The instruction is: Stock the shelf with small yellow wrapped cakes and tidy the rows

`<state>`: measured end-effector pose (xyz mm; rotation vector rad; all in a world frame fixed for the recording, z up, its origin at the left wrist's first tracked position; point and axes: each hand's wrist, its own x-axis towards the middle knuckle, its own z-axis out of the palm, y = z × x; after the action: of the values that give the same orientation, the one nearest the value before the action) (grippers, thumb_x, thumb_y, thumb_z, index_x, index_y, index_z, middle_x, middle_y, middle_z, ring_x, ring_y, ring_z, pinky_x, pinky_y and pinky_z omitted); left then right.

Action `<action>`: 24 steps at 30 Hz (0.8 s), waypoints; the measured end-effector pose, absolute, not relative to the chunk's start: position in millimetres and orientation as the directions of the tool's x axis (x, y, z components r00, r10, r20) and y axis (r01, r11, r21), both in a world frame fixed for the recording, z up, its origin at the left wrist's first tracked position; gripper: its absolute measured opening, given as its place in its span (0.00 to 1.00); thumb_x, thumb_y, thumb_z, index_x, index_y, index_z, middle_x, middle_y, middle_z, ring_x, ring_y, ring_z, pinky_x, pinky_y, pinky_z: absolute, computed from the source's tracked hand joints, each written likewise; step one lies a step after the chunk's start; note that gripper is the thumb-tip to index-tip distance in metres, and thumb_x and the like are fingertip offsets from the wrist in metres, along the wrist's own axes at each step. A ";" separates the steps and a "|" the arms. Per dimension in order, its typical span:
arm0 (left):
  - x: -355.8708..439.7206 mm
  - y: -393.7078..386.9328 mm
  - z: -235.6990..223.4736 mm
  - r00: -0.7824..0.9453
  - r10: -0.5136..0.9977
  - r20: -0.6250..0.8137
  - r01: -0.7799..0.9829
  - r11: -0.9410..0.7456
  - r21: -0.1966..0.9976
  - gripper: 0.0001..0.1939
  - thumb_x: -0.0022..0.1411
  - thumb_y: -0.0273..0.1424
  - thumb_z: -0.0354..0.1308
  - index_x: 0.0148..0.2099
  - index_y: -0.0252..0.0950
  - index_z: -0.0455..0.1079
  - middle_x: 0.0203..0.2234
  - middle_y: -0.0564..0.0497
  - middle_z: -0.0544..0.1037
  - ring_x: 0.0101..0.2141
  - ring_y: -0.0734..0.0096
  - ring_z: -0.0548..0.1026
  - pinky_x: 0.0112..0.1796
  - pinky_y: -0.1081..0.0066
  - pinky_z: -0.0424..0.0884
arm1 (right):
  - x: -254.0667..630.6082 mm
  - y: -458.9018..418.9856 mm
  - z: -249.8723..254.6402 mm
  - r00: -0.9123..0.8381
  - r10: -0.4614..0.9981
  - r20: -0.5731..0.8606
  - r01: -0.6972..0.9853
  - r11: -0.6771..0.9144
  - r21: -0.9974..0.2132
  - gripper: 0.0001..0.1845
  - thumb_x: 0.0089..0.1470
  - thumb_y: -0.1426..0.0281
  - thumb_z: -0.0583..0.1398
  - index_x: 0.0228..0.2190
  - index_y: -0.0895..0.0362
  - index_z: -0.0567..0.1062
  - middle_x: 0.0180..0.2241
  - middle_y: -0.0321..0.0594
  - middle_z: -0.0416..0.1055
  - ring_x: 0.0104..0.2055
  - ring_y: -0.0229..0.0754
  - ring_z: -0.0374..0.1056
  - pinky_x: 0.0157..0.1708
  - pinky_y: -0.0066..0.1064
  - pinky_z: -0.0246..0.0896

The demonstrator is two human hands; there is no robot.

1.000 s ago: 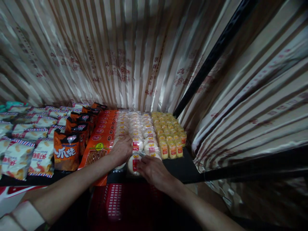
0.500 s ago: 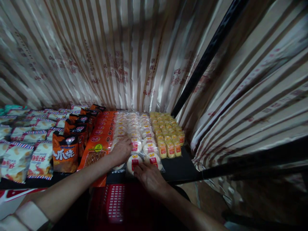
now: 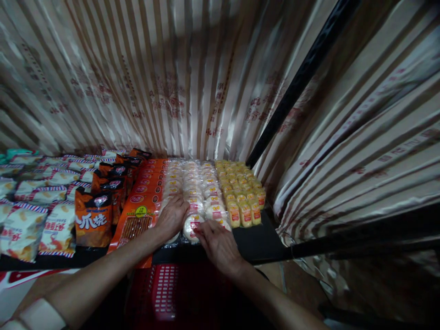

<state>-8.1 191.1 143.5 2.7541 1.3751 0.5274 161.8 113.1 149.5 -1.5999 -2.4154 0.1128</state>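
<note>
Round white crackers (image 3: 191, 226) in clear wrappers with red-and-yellow labels lie in overlapping rows on a black shelf (image 3: 263, 242). My left hand (image 3: 174, 217) is curled over the left row, its fingertips at the middle row. Low at the front, my right hand (image 3: 220, 246) has its fingers drawn together on the edge of the front middle packet. It covers part of the front right cracker packet (image 3: 225, 223). Both hands' undersides are hidden.
Left of the crackers are flat orange packs (image 3: 139, 211), orange-and-black snack bags (image 3: 92, 217) and white snack bags (image 3: 57, 228). Small yellow packets (image 3: 244, 214) stand to the right. A black post (image 3: 285, 105) rises before striped curtains (image 3: 192, 82). A red basket (image 3: 166, 293) sits below.
The front middle cracker packet has shifted slightly back, away from the shelf edge. My right hand has moved a little up and right; its fingers are drawn closer. The left hand stays nearly in place.
</note>
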 end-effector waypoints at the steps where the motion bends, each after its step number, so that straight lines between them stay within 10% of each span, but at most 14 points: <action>1: -8.1 191.0 143.0 0.551 0.781 0.294 0.776 -0.609 0.165 0.08 0.63 0.29 0.49 0.33 0.34 0.68 0.32 0.46 0.73 0.39 0.63 0.68 0.43 0.64 0.66 | 163.3 116.3 150.8 -0.330 0.926 0.183 0.908 0.364 -0.205 0.10 0.60 0.69 0.50 0.37 0.56 0.71 0.35 0.42 0.70 0.38 0.41 0.67 0.38 0.30 0.62; 10: -7.4 196.7 141.4 0.541 0.779 0.316 0.767 -0.612 0.196 0.09 0.63 0.30 0.48 0.35 0.34 0.68 0.32 0.47 0.73 0.39 0.64 0.68 0.43 0.64 0.67 | 171.3 149.8 156.8 -0.294 0.924 0.246 0.900 0.354 -0.252 0.24 0.54 0.70 0.58 0.52 0.58 0.64 0.50 0.48 0.66 0.53 0.47 0.60 0.51 0.37 0.58; 24: -8.8 199.9 137.6 0.491 0.788 0.373 0.778 -0.589 0.219 0.09 0.63 0.30 0.47 0.32 0.35 0.66 0.31 0.47 0.73 0.38 0.64 0.69 0.44 0.62 0.66 | 174.5 185.3 160.8 -0.337 0.922 0.190 0.893 0.377 -0.247 0.11 0.58 0.71 0.54 0.35 0.56 0.76 0.36 0.43 0.73 0.44 0.42 0.65 0.48 0.31 0.57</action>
<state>-8.8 199.9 137.6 2.6939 1.4147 0.6908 174.5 185.3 160.8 -1.5972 -2.3446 0.1416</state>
